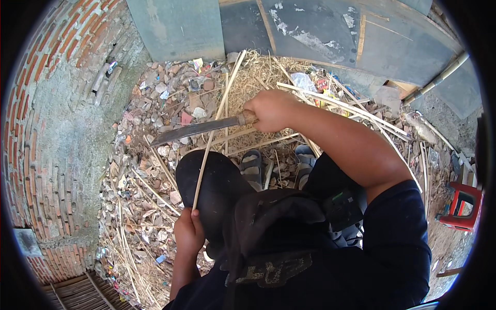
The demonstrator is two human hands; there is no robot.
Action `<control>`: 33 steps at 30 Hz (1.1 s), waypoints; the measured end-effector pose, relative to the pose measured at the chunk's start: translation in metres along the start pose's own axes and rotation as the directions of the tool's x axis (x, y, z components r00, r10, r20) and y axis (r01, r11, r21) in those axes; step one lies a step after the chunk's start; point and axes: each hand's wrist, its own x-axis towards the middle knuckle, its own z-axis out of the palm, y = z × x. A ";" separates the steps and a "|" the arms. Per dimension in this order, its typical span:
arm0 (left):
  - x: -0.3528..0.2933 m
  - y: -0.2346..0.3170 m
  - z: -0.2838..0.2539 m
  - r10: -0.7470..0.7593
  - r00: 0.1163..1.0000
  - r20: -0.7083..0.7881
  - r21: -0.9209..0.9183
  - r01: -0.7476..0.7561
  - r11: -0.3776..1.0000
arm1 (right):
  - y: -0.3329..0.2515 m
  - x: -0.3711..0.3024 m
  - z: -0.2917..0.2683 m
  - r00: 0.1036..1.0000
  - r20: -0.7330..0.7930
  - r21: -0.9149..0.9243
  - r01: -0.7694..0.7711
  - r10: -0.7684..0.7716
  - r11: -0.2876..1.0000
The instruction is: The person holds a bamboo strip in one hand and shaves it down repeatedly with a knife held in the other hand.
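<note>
My right hand (271, 109) is closed round the wooden handle of a machete (199, 129), whose dark blade points left. The blade lies across a long, pale bamboo strip (205, 161), about midway along it. Low on the left, my left hand (189, 230) grips the near end of that strip, thumb along it. From there the strip runs up past my knee (209, 178) and beyond the blade toward the far wall. Whether the edge bites into the strip, I cannot tell.
Stones, litter and fallen strips cover the ground (150, 98). Pale shavings (253, 72) heap up ahead, with more bamboo strips (346, 106) to their right. A brick wall (62, 134) rises at left, grey panels (310, 36) ahead. A red stool (462, 206) stands far right.
</note>
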 end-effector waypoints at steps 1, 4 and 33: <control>-0.002 0.001 0.001 -0.006 1.000 0.008 -0.002 0.006 1.000 | 0.004 0.000 0.000 1.000 0.009 0.003 -0.002 0.002 1.000; 0.008 0.006 0.002 0.014 0.999 -0.041 0.009 -0.013 1.000 | 0.016 0.006 -0.009 0.994 0.077 0.041 -0.086 0.082 0.995; 0.005 0.011 0.009 0.033 0.994 -0.101 0.099 -0.023 0.995 | 0.038 0.005 -0.012 0.988 0.042 0.020 -0.147 0.146 0.989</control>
